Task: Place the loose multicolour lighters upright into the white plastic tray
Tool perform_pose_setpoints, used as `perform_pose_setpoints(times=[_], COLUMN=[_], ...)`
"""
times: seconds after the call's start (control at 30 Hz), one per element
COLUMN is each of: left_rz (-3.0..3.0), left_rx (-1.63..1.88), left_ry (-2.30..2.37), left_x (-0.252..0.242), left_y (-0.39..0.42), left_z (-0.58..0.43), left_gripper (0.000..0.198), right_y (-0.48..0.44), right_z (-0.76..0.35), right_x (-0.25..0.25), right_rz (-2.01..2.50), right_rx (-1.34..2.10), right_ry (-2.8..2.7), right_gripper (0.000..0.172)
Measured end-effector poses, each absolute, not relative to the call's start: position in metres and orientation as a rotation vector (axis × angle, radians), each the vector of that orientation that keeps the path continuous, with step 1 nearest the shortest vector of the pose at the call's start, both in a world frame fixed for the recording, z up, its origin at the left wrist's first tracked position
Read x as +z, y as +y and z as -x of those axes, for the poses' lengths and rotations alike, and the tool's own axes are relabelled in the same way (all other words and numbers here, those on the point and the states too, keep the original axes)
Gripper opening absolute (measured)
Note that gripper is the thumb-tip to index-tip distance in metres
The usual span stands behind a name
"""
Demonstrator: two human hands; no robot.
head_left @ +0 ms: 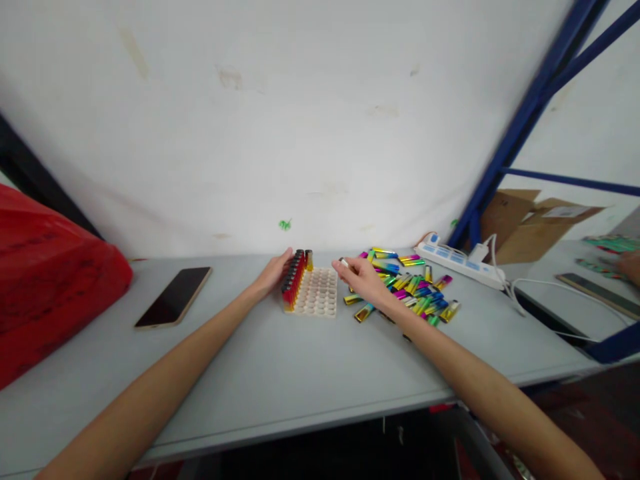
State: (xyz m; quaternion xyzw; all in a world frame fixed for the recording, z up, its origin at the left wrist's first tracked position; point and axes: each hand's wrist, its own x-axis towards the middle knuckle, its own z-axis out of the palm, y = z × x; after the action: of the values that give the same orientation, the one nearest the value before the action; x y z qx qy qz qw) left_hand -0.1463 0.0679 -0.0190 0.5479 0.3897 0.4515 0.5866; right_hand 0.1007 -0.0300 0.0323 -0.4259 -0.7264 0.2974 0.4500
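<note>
A white tray with rows of round holes [320,293] lies on the table in front of me. Red-and-gold lighters with black tops [294,277] stand upright along its left side, and one gold lighter [309,259] is upright at the back of the following row. My left hand [273,273] rests against the left side of the standing lighters, fingers stretched out. Just right of the tray's back corner, my right hand [364,277] pinches a lighter [343,262]; mostly its dark end shows, the rest covered by fingers. A loose pile of shiny multicoloured lighters [415,283] lies right of the tray, partly behind my right forearm.
A phone [174,297] and a red bag [50,267] are on the left. Behind the pile, a white power strip [460,261] with cables lies near a blue metal frame [525,120]. Beyond it are a cardboard box [520,227] and another person's hand [629,265].
</note>
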Motion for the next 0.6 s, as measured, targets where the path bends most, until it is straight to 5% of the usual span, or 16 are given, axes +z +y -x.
perform_pose_setpoints(times=[0.2, 0.4, 0.6], left_rz=[-1.278, -1.282, -1.274], left_rx=[1.077, 1.089, 1.084], left_ry=[0.906, 0.910, 0.909], left_x=[-0.0193, -0.0179, -0.0205], left_y=[0.0677, 0.0664, 0.0693], left_z=[0.1454, 0.1443, 0.1454], left_gripper=[0.070, 0.066, 0.069], right_y=[-0.0305, -0.0291, -0.0313], right_z=[-0.0969, -0.0944, -0.0945], right_x=[0.0250, 0.0216, 0.0231], right_rz=[1.186, 1.206, 1.193], right_rx=[0.421, 0.390, 0.382], right_ry=[-1.791, -1.797, -1.844], right_gripper=[0.053, 0.042, 0.048])
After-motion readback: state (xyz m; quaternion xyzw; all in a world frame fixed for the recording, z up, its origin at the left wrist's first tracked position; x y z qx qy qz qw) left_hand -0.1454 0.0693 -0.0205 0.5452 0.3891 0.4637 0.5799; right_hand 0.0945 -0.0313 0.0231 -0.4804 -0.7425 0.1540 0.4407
